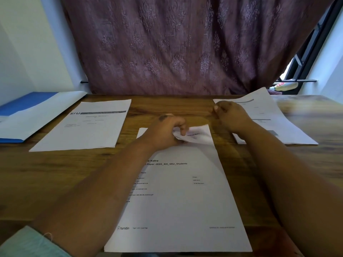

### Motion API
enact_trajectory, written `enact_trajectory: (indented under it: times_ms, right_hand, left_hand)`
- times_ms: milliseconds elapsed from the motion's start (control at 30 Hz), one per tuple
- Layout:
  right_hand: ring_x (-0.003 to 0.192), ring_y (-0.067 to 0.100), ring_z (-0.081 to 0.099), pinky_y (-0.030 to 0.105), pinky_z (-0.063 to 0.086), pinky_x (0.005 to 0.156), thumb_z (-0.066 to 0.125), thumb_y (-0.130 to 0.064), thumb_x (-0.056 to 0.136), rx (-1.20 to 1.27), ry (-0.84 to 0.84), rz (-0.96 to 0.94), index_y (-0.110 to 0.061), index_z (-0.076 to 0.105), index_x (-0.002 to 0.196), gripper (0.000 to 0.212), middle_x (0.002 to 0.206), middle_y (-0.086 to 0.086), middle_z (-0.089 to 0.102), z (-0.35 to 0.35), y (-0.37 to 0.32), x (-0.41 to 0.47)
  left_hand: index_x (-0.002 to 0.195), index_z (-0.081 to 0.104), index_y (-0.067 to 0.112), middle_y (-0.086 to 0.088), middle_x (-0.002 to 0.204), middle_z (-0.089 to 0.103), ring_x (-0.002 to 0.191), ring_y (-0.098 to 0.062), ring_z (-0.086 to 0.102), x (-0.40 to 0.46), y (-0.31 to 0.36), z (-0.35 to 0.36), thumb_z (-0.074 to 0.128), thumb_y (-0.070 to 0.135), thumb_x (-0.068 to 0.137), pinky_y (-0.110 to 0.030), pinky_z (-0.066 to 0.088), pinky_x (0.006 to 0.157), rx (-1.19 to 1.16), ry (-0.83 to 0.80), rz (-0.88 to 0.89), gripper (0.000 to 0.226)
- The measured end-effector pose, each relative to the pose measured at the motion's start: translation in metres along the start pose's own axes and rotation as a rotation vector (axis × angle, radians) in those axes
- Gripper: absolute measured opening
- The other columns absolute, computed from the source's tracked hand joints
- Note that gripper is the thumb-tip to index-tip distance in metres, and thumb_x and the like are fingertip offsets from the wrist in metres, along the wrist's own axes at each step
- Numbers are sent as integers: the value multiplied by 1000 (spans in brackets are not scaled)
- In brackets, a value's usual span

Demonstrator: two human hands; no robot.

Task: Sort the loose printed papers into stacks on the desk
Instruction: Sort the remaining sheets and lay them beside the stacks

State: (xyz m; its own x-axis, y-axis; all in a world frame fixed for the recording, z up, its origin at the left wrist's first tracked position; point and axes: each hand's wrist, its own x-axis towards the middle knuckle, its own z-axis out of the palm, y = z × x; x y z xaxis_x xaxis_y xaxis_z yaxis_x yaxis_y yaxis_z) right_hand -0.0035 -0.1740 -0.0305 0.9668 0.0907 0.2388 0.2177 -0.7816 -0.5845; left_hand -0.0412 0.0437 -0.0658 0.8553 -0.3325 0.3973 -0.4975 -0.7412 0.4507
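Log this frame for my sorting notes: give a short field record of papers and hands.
left stack: SRU sheets, flat
middle stack: Turnitin sheets, far end lifted
right stack: sheets, top sheet raised
left hand: grips far end of Turnitin sheets
right hand: fingers curled, contents unclear
folder: far left, blue

Single head cam, wide-angle, worn by the person seated at the wooden desk. Faces forward and down across the desktop toward the maroon curtain behind its far edge. Close in: both forearms enter from the bottom corners, the near paper fills the lower centre. Edges bow from lens distortion. No second view, so no overlap.
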Motion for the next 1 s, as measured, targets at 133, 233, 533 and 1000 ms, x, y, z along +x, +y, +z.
enact_trajectory:
  times_ms: [133, 233, 533, 1000]
  right_hand:
    - [99, 22, 59, 33, 47, 90, 61, -38, 94, 26, -126, 69, -17, 67, 99, 22, 106, 3, 64, 9, 9, 3]
    - [81, 11, 57, 24, 43, 76, 74, -30, 85, 64, -150, 54, -17, 72, 94, 16, 93, -1, 67, 13, 9, 2]
    - [70, 10, 53, 21, 40, 65, 72, -33, 86, 53, -86, 20, -14, 67, 86, 20, 80, 1, 63, 16, 6, 2]
    - [80, 20, 69, 31, 53, 78, 40, -34, 104, 503, -150, -10, -8, 67, 96, 39, 93, 12, 72, 0, -7, -5]
  left_hand:
    - [97, 61, 17, 3, 98, 67, 94, -17, 58, 0, 4, -1, 85, 26, 71, -38, 50, 80, 28, 27, -6, 36]
    - [101, 61, 18, 5, 102, 67, 94, -14, 56, -2, 7, -3, 85, 26, 72, -35, 50, 79, 24, 30, -12, 38]
    - [108, 65, 25, 6, 108, 66, 99, -13, 55, -2, 5, -1, 84, 30, 74, -28, 45, 79, 49, 41, -45, 40]
    - [88, 69, 15, 8, 100, 69, 94, -7, 61, 1, 6, -2, 84, 7, 70, -24, 50, 81, -78, -38, 33, 24]
